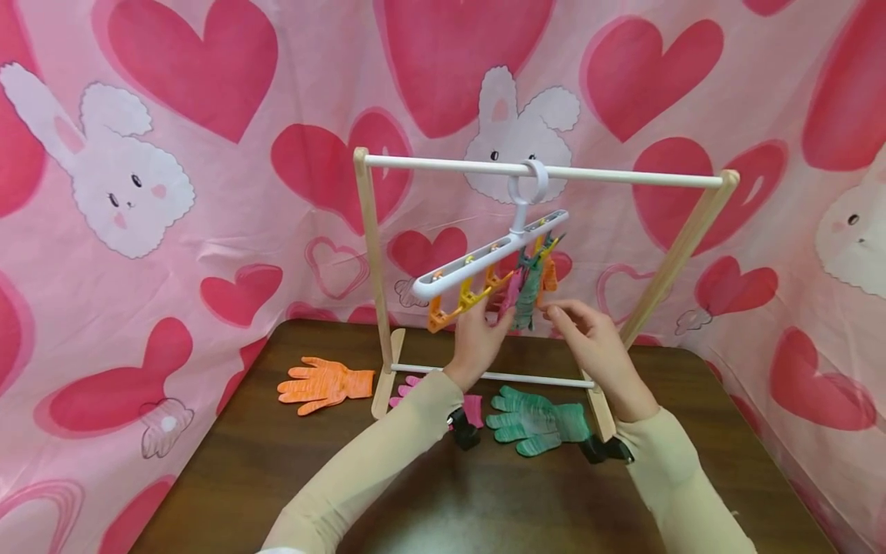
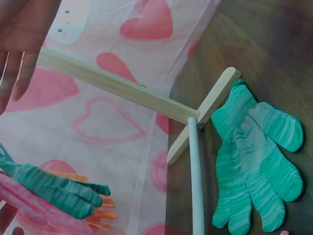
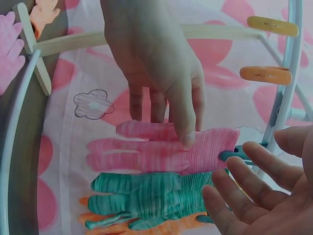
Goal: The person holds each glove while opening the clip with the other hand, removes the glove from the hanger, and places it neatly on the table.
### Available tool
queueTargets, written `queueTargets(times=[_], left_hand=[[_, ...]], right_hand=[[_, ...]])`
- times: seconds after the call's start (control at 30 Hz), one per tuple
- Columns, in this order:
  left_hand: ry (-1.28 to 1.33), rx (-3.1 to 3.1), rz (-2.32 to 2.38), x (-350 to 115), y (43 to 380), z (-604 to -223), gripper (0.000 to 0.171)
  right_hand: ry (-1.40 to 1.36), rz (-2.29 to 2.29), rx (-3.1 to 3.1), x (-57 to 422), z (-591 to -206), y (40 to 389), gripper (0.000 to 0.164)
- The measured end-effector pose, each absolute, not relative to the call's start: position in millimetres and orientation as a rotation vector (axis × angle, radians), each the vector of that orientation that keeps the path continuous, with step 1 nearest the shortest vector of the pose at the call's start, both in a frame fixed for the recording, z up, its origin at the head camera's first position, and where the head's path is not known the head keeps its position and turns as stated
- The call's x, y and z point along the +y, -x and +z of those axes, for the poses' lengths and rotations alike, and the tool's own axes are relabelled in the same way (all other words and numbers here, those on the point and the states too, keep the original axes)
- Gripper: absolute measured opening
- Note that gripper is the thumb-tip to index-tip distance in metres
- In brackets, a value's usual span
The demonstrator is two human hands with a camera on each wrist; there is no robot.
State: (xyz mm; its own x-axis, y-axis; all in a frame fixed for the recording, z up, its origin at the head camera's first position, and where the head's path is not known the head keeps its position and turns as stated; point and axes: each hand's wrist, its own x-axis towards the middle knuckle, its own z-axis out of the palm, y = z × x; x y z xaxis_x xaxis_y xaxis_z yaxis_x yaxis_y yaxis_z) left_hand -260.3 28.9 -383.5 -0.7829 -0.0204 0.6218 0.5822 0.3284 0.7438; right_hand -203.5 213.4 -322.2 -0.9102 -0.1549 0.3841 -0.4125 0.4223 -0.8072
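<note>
A pink glove (image 3: 161,149) hangs by its cuff from a clip of the white hanger (image 1: 477,261). My left hand (image 1: 480,338) pinches this glove near the cuff, the thumb in front and the other fingers behind it. Beside it hang a green glove (image 3: 142,196) and, partly hidden behind, an orange glove (image 1: 547,277). My right hand (image 1: 595,346) is raised to the right of the hanging gloves. In the right wrist view its fingers (image 3: 254,186) are loosely bent, with nothing held between them.
The hanger hooks over the top bar of a wooden rack (image 1: 370,254); orange and yellow clips (image 1: 467,292) hold nothing at its near end. On the brown table (image 1: 484,492) lie an orange glove (image 1: 325,385), a pink glove (image 1: 474,409) partly behind my left arm, and a green glove (image 1: 536,419).
</note>
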Motion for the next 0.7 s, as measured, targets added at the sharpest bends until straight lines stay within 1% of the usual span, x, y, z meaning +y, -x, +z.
queueTargets(times=[0.3,0.4,0.53,0.7], left_hand=[[0.489,-2.058,-1.446,27.1,261.1,-381.8,0.027],[0.515,-2.049,-1.492,27.3,261.3,-380.3,0.029],[0.573,-1.997,-1.580,28.4,261.2,-378.9,0.037],[0.591,-1.974,-1.605,29.3,258.4,-378.5,0.040]], right_hand=[[-0.486,1.541,-2.402,205.4,-313.0,211.8,0.039],[-0.473,1.567,-2.392,202.2,-310.5,213.4,0.039],[-0.459,1.593,-2.381,198.9,-310.8,215.7,0.040],[-0.435,1.585,-2.362,195.7,-308.8,216.9,0.040]])
